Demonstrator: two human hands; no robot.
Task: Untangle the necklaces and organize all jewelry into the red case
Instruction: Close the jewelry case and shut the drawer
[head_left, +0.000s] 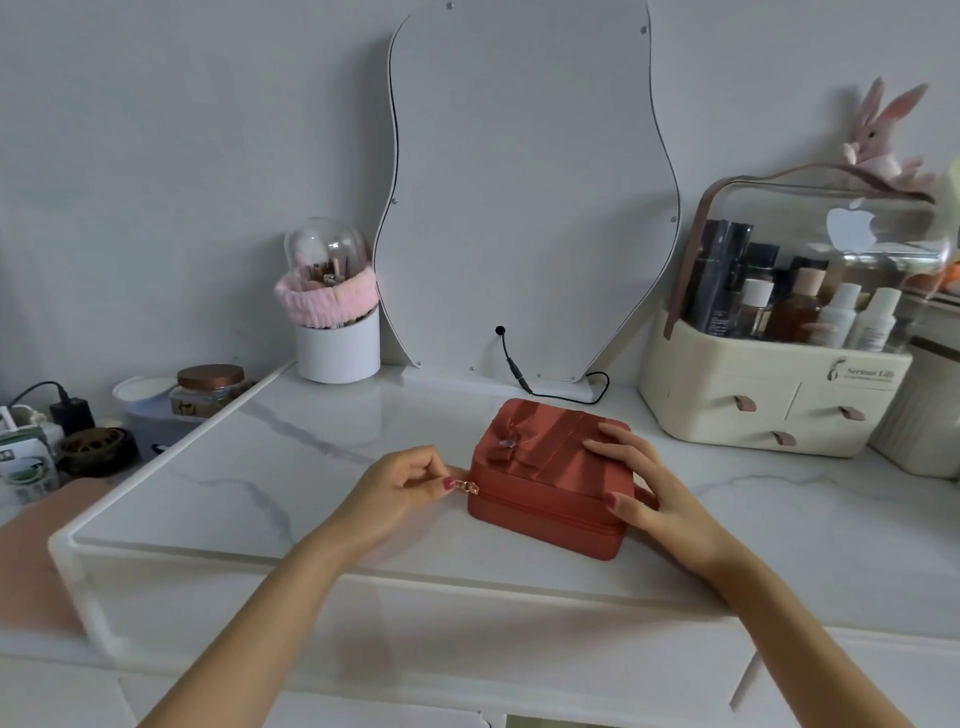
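Two hands at closed red case (550, 480): left hand (400, 488) fingers pinching zipper pull (470, 487), right hand (639, 483) spread flat steadying; no jewelry visible yet

Marble tabletop (291, 467) — red case (540, 499), organizer (727, 410)

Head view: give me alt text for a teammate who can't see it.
A closed red case sits on a white marble-look tabletop; the left hand pinches its gold zipper pull while the right hand rests flat on the lid. No loose jewelry is visible.
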